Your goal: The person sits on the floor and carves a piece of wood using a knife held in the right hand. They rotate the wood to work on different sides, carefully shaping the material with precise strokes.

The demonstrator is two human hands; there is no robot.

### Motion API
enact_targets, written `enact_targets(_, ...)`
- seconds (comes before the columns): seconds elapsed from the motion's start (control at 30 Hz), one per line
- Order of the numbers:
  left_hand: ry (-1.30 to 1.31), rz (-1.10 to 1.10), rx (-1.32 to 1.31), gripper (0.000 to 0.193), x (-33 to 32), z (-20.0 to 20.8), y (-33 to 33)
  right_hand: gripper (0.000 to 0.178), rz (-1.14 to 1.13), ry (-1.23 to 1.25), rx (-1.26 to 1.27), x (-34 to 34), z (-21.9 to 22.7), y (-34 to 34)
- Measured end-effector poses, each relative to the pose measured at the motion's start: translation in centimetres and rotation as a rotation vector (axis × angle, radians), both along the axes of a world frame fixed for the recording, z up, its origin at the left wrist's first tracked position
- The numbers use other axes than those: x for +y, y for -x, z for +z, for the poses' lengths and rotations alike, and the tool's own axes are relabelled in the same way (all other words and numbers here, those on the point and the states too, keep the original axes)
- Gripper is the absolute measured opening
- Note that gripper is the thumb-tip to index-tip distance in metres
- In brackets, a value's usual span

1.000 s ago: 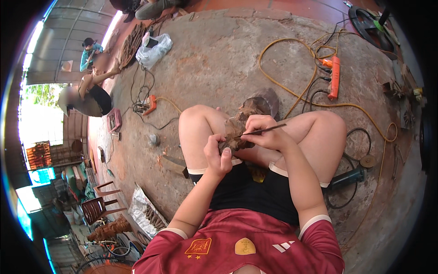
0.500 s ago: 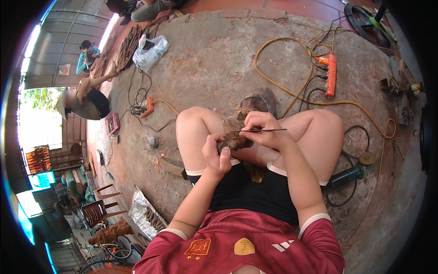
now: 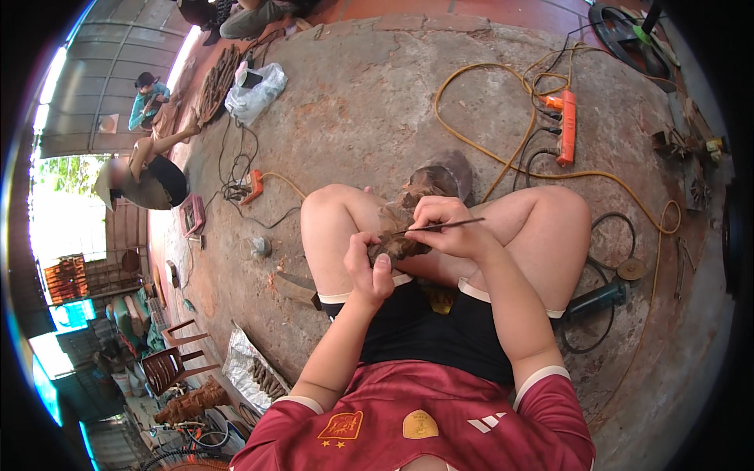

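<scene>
Between my bare knees is a brown, irregular carved piece (image 3: 402,246) that looks like wood. My left hand (image 3: 369,271) is closed around its near left side, thumb raised. My right hand (image 3: 444,229) pinches a thin dark rod-like tool (image 3: 465,223), its inner end against or just over the top of the piece. The tool's exact tip is too small to make out. Just beyond the hands, more brown carved material (image 3: 430,182) lies by a dark rounded object (image 3: 455,169); whether it joins the held piece I cannot tell.
An orange power strip (image 3: 566,129) with a yellow cord lies ahead right. By my right knee rests a dark green cylindrical power tool (image 3: 598,301). A plastic bag (image 3: 257,93) and a smaller orange socket block (image 3: 252,187) are ahead left. Other people sit at far left.
My right hand has shifted slightly left, and the thin tool now slants more, its outer end higher. My left hand keeps its grip on the carved piece.
</scene>
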State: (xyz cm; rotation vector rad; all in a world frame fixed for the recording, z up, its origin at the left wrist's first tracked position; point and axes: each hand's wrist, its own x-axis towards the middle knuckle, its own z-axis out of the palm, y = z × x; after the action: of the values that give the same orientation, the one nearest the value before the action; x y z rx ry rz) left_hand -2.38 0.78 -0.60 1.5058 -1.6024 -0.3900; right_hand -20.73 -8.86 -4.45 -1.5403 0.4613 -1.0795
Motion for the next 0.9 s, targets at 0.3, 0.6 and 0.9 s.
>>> enact_targets(0.3,-0.009,0.014,0.011,0.031,-0.3,0.0,-0.5,0.019,-0.075,-0.026,-0.083,0.1,-0.3,-0.8)
enact_targets(0.6,0.017,-0.017,-0.035,0.033,0.0,-0.1,-0.4,0.026,-0.240,-0.084,0.066,1.6,-0.4,-1.9)
enact_targets(0.9,-0.007,-0.021,-0.024,0.034,0.4,0.0,0.0,0.025,-0.097,-0.085,0.073,1.5,0.9,-1.0)
